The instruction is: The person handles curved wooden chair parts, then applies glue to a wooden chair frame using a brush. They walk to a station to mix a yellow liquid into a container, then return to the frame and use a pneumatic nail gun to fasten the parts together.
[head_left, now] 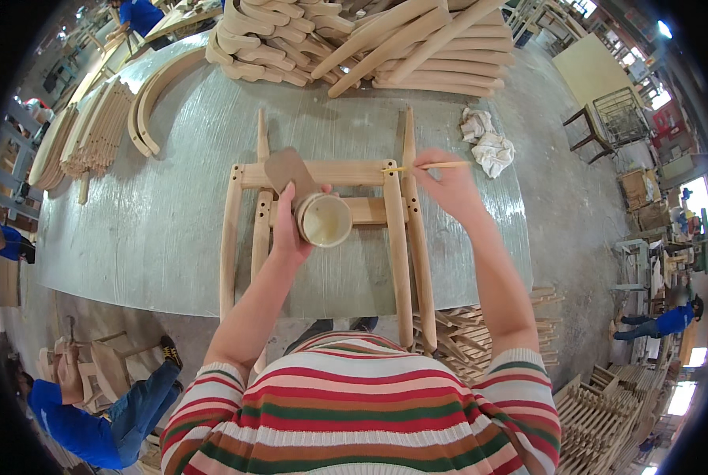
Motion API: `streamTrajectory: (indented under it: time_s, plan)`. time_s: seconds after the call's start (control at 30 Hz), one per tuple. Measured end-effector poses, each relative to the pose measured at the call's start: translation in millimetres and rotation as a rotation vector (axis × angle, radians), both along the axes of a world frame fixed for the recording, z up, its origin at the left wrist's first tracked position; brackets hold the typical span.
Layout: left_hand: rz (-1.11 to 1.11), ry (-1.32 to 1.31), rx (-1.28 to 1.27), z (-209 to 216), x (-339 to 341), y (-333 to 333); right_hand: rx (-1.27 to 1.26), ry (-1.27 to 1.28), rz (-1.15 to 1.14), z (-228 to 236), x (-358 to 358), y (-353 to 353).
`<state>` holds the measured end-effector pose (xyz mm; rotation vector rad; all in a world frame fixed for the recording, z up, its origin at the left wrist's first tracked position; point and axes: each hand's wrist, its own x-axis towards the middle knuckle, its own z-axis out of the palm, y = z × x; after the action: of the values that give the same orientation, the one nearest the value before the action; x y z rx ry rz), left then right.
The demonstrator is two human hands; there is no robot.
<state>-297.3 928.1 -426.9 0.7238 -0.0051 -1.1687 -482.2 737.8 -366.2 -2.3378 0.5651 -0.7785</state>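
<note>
My left hand [289, 226] is wrapped around a small round cup [327, 221] with pale liquid inside. A flat brown piece with rounded corners [287, 169] sticks up beside the cup from the same hand. Between the fingers of my right hand [451, 188] is a thin light stick [441, 165]; whether it ends in bristles is too small to tell. Its tip points left, at the dark holes in the right corner of a wooden chair frame [330, 172]. Behind it lies a second, similar frame [367, 210], partly covered by the first and by my left hand.
Both frames lie on a plastic-covered table [148, 237] and overhang its near edge. Curved wooden parts [441, 47] are heaped at the far side, with more slats [100, 127] at left. Crumpled white cloths [492, 150] lie at right. A co-worker in blue [77, 423] is at lower left.
</note>
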Motion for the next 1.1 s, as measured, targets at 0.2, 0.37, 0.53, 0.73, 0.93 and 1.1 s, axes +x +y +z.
streamTrajectory:
  time_s: [0.2,0.37,0.53,0.73,0.93,1.1]
  plan:
    - [-0.076,-0.24,-0.128,48,-9,-17,0.605,-0.483,0.259,35,-29,62]
    - [-0.243,-0.333,-0.252,88,-22,-23,0.603,-0.498,0.256,10,-29,86]
    - [-0.283,-0.428,-0.219,101,-30,-21,0.612,-0.525,0.26,19,-57,89]
    - [-0.243,-0.668,-0.294,113,-40,-21,0.539,-0.56,0.25,19,-69,91]
    - [-0.185,-0.695,-0.344,120,-51,-16,0.526,-0.597,0.232,24,-73,94]
    - [-0.114,-0.791,-0.291,125,-54,-16,0.466,-0.681,0.19,23,-75,97]
